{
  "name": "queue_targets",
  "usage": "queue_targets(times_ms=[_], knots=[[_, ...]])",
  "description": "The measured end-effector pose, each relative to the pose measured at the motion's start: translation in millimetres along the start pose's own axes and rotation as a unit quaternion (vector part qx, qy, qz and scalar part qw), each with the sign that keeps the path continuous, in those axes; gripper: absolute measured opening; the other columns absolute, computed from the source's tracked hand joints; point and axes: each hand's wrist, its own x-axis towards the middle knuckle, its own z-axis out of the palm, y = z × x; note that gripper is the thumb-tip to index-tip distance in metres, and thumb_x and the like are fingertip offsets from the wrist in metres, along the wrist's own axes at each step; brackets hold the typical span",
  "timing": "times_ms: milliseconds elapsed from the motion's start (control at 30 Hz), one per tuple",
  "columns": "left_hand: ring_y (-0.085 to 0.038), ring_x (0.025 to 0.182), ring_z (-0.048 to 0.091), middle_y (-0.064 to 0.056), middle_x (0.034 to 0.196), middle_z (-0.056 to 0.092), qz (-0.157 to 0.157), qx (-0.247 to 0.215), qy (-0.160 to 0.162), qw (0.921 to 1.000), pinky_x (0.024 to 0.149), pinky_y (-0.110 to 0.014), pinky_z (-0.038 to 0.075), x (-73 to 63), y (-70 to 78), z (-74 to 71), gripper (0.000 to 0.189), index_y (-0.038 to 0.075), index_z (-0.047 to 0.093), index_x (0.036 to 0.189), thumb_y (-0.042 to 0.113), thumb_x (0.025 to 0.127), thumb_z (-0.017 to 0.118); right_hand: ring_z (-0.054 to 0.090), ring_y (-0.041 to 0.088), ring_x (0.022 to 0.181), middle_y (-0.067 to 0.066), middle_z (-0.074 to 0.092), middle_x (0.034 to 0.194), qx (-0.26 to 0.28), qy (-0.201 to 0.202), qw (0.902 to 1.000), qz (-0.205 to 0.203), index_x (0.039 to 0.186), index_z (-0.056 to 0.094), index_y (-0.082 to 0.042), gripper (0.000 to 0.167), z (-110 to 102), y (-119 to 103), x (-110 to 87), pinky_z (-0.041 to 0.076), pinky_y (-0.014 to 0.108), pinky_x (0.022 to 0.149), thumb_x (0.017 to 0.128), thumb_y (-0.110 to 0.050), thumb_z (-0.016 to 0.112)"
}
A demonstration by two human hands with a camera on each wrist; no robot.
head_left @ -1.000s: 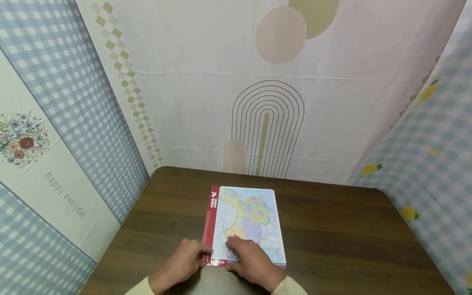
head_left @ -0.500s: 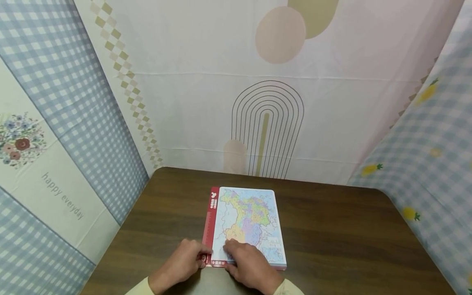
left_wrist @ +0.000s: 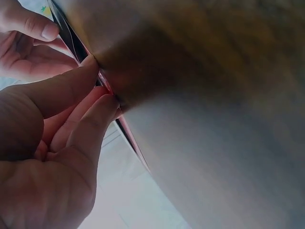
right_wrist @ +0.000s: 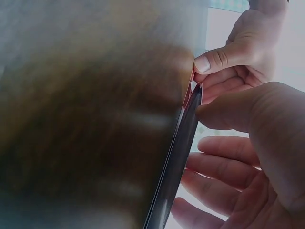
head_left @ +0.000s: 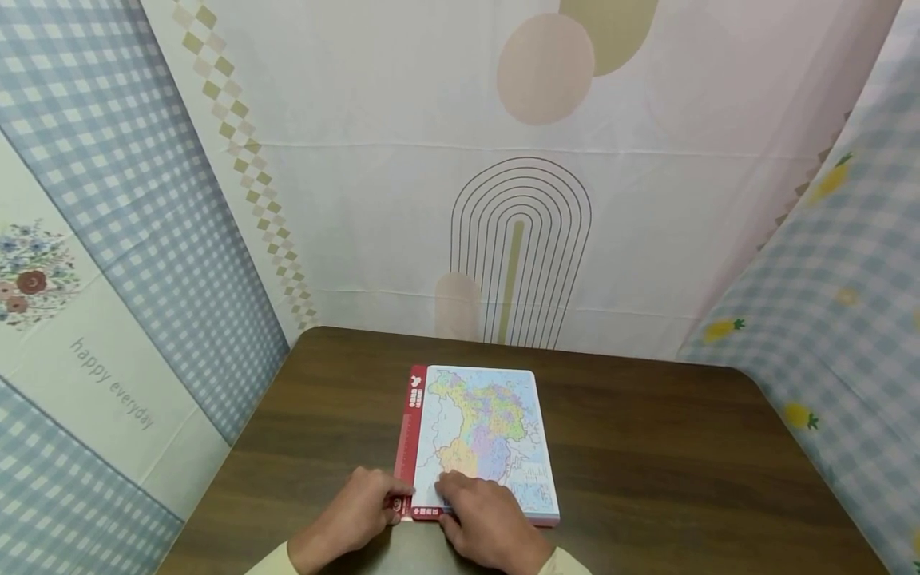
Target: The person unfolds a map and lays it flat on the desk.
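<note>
A flat map board (head_left: 489, 423), printed with a colourful map, lies on the brown table near its front edge. A red strip (head_left: 406, 443) with white lettering and a ruler-like scale shows along its left side. My left hand (head_left: 366, 503) pinches the red strip's near left corner between thumb and fingers. My right hand (head_left: 489, 515) holds the map board's near edge, fingers over the printed top and thumb at the edge. In the right wrist view, the board's dark edge (right_wrist: 175, 174) runs beside a thin red layer (right_wrist: 188, 93), slightly parted near the left hand's thumb.
The brown table (head_left: 647, 455) extends to both sides of the board. Behind it hangs a pale patterned cloth (head_left: 366, 231); blue checked cloths (head_left: 165, 184) close in the left and right sides.
My right hand has shifted slightly to the left, and the map board has slid a little toward me. The left hand keeps its pinch at the corner.
</note>
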Motion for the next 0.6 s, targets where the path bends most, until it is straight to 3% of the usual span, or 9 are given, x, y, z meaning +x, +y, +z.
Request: queue_targets(times_ms=[300, 600], knots=[[0.0, 0.076, 0.055, 0.007, 0.1, 0.08, -0.007, -0.01, 0.01, 0.9999, 0.066, -0.02, 0.046, 1.4, -3.4, 3.0, 0.043, 0.015, 0.084, 0.115, -0.004, 0.077, 0.088, 0.056, 0.004, 0.066, -0.012, 0.064, 0.09, -0.033, 0.027, 0.9986, -0.029, 0.1, 0.067, -0.023, 0.006, 1.0, -1.3, -5.7, 0.045, 0.026, 0.054, 0.099, -0.025, 0.073], [-0.008, 0.097, 0.073, -0.006, 0.11, 0.082, -0.038, -0.044, 0.015, 0.9982, 0.078, -0.024, 0.06, 1.9, -6.0, 3.7, 0.041, 0.008, 0.082, 0.116, -0.002, 0.077, 0.089, 0.051, 0.003, 0.059, -0.012, 0.061, 0.082, -0.059, 0.038, 0.997, -0.033, 0.094, 0.064, -0.022, 0.009, -0.8, -4.9, -8.9, 0.041, 0.025, 0.048, 0.103, -0.02, 0.067]])
